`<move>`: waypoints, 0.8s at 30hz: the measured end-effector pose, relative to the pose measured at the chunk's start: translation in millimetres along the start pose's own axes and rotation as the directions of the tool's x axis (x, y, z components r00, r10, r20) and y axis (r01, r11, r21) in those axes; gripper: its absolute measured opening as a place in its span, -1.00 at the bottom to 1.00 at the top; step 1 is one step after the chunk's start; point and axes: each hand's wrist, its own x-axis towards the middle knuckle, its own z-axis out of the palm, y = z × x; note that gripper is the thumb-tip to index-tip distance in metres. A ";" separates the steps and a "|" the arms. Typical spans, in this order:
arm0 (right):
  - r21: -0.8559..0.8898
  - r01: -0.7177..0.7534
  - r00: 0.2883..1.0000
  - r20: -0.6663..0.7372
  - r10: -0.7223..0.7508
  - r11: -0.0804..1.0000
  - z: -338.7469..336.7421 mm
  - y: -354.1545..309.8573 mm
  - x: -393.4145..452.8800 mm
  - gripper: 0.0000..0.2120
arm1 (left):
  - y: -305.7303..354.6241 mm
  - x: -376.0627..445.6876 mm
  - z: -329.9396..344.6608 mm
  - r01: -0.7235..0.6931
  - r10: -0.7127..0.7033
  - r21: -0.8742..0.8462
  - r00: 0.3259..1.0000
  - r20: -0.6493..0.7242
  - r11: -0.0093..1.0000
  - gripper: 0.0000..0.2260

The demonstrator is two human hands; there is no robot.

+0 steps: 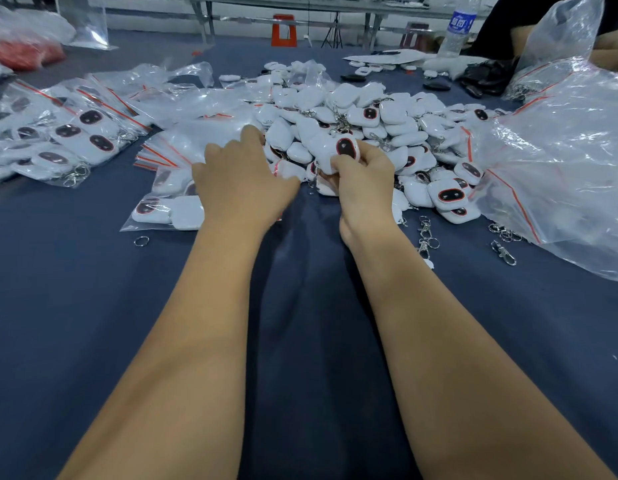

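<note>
A big pile of white keychain fobs (pixel 376 119) with dark oval windows lies on the blue tablecloth (pixel 75 289). My right hand (pixel 364 188) grips one white fob (pixel 343 150) at the pile's near edge, its dark oval facing me. My left hand (pixel 241 181) reaches into the pile beside it, fingers spread over fobs and a clear bag; whether it holds anything is hidden. A small zip bag with fobs inside (pixel 165 209) lies just left of my left wrist.
Filled zip bags (pixel 68 140) cover the left of the table. A large clear plastic bag (pixel 560 161) sits at the right. Loose metal clasps (pixel 425 237) and a ring (pixel 141 241) lie near the pile. A water bottle (pixel 459 26) and another person's arm stand far right.
</note>
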 end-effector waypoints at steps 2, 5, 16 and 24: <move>-0.022 0.043 0.999 0.026 -0.042 0.999 0.2 0.2 -1.5 -0.75 | 0.5 -1.8 3.3 -0.038 0.038 0.048 0.999 0.007 0.998 -0.60; -0.052 0.129 0.986 0.110 -0.122 0.990 0.4 -1.5 -7.1 -0.80 | -2.4 0.0 0.7 -0.020 0.013 -0.108 0.998 -0.062 0.994 -0.63; -0.034 0.047 0.988 0.150 -0.042 0.998 5.3 -1.1 -12.2 -0.80 | 11.0 -2.6 0.6 0.000 -0.151 -0.655 0.973 -0.174 0.755 -0.62; -0.157 0.048 0.995 0.099 -0.033 0.986 1.4 0.0 -13.5 -0.78 | 14.9 -3.9 0.9 -0.082 -0.151 -0.733 0.957 -0.246 0.675 -0.71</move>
